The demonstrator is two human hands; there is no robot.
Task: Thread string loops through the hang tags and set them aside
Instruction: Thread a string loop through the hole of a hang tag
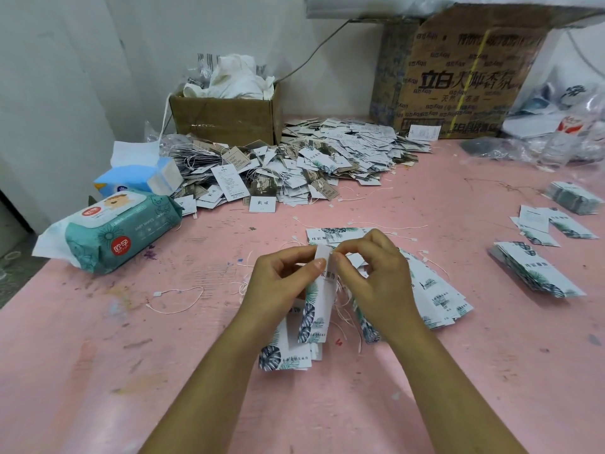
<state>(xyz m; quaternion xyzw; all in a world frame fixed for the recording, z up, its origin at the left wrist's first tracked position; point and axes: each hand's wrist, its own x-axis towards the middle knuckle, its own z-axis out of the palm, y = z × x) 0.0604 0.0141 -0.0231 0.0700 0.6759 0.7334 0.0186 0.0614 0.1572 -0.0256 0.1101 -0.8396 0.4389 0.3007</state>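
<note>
Two hands are pinching one hang tag (327,290).
Left hand (281,285) and right hand (371,276) are gripping its top.

Left grip (282,285), right grip (371,278): apparent pinches.

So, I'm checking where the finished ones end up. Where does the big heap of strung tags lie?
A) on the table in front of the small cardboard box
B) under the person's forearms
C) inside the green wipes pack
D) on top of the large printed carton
A: the heap of strung tags spreads over the pink table in front of the small cardboard box.
</note>
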